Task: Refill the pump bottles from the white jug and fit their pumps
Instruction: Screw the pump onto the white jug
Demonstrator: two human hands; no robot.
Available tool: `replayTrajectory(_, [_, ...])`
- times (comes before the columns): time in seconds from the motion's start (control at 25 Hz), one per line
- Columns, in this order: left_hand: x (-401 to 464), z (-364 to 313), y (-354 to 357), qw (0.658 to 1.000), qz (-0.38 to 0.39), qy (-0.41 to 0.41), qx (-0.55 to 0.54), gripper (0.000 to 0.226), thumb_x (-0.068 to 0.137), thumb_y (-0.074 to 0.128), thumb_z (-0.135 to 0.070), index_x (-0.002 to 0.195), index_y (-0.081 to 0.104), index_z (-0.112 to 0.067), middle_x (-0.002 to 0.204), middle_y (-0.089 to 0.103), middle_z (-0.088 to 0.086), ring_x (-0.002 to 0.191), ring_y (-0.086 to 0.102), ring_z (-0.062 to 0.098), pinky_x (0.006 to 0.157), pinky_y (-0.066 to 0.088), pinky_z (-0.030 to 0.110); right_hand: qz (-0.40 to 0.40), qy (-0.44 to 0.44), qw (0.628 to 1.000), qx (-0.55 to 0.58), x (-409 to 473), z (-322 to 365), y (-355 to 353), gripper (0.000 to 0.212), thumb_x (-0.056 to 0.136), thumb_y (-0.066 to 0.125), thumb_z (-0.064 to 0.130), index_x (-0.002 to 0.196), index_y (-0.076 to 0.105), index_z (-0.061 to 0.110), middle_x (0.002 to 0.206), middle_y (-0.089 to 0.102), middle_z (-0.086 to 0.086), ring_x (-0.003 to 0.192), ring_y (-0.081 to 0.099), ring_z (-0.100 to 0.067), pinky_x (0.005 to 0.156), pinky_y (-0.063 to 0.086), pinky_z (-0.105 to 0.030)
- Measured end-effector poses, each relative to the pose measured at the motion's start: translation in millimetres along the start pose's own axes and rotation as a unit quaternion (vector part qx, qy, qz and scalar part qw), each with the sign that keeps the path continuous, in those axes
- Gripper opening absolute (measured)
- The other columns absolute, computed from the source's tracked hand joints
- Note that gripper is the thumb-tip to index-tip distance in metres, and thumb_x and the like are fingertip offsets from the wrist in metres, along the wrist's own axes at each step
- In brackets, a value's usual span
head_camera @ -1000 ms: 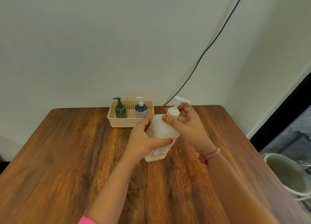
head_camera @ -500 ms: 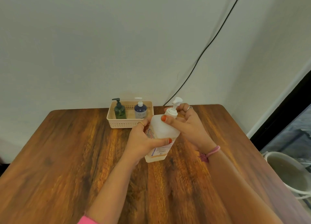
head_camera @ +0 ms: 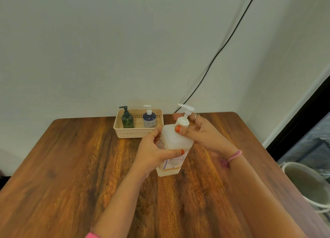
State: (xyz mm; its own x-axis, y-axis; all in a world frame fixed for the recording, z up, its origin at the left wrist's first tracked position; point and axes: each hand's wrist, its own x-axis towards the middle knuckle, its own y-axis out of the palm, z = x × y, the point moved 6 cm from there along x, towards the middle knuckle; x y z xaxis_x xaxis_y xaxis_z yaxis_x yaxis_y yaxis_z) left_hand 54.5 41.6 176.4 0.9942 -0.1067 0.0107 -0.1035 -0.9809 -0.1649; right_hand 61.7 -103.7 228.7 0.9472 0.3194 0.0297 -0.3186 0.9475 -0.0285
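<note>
Two hands work over the desk (head_camera: 71, 166). My left hand (head_camera: 151, 153) grips a translucent pump bottle (head_camera: 174, 144); my right hand (head_camera: 201, 132) pinches its white pump (head_camera: 184, 116).

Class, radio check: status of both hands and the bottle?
Left hand grips white pump bottle. Right hand pinches pump collar. Nothing in the way.

Wooden table (head_camera: 71, 175) bearing basket (head_camera: 135, 133)

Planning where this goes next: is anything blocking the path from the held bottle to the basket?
Nothing visible does. Bare wooden table lies between the translucent white pump bottle and the cream plastic basket.
</note>
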Motion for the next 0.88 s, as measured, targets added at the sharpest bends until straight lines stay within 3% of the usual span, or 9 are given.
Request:
replayTrajectory(0.12, [0.8,-0.6,1.3,1.0,0.004,0.001,0.001,0.07,0.053,0.093,-0.02,0.109,0.055,-0.039,0.108,0.066,-0.011,0.101,0.062,0.007,0.084,0.056,0.032,0.003,-0.004,1.0,0.022,-4.0,1.3,-4.2,0.042,0.083,0.063,0.018,0.124,0.058,0.008,0.105,0.072,-0.002,0.096,0.069,-0.018,0.071,0.056,-0.026])
replayTrajectory(0.28, [0.5,0.4,4.2,1.0,-0.004,-0.005,-0.004,0.073,0.055,0.092,-0.02,0.117,0.055,-0.03,0.107,0.066,-0.01,0.099,0.063,0.006,0.077,0.057,0.023,-0.114,-0.034,0.992,-0.051,-4.3,4.2,-2.0,0.043,0.069,0.078,0.029,0.105,0.063,0.009,0.086,0.076,-0.003,0.08,0.073,-0.015,0.062,0.056,-0.026])
replayTrajectory(0.44, [-0.4,-1.7,6.1,1.0,-0.009,0.009,0.009,0.071,0.057,0.091,-0.021,0.117,0.054,-0.033,0.105,0.063,-0.014,0.096,0.059,0.002,0.073,0.053,0.019,-0.21,-0.025,0.968,-0.136,-5.7,2.3,-5.5,0.047,0.064,0.084,0.038,0.096,0.059,0.014,0.077,0.075,0.002,0.071,0.071,-0.006,0.059,0.057,-0.024])
replayTrajectory(0.6, [2.3,3.2,4.0,1.0,-0.009,0.002,-0.002,0.071,0.054,0.092,-0.02,0.113,0.057,-0.036,0.107,0.066,-0.01,0.101,0.062,0.008,0.084,0.056,0.033,-0.009,0.019,1.0,-0.007,-4.4,-2.7,1.0,0.05,0.077,0.069,0.025,0.124,0.053,0.014,0.101,0.073,0.001,0.096,0.07,-0.017,0.073,0.057,-0.027])
replayTrajectory(0.68, [3.6,4.8,3.8,1.0,-0.007,-0.003,0.001,0.079,0.052,0.093,-0.023,0.122,0.056,-0.031,0.112,0.066,-0.008,0.105,0.061,0.011,0.089,0.056,0.04,0.015,0.001,1.0,0.002,-7.1,-0.4,2.2,0.044,0.085,0.064,0.013,0.128,0.053,0.011,0.103,0.073,0.001,0.097,0.07,-0.018,0.072,0.057,-0.026])
replayTrajectory(0.88, [2.4,-1.0,7.8,1.0,-0.02,0.022,0.007,0.065,0.057,0.09,-0.021,0.105,0.054,-0.046,0.104,0.064,-0.016,0.098,0.06,0.003,0.078,0.055,0.023,-0.197,-0.04,0.977,0.069,-5.0,-10.7,2.1,0.035,0.07,0.082,0.009,0.096,0.059,0.007,0.088,0.073,-0.002,0.079,0.072,-0.015,0.062,0.056,-0.026])
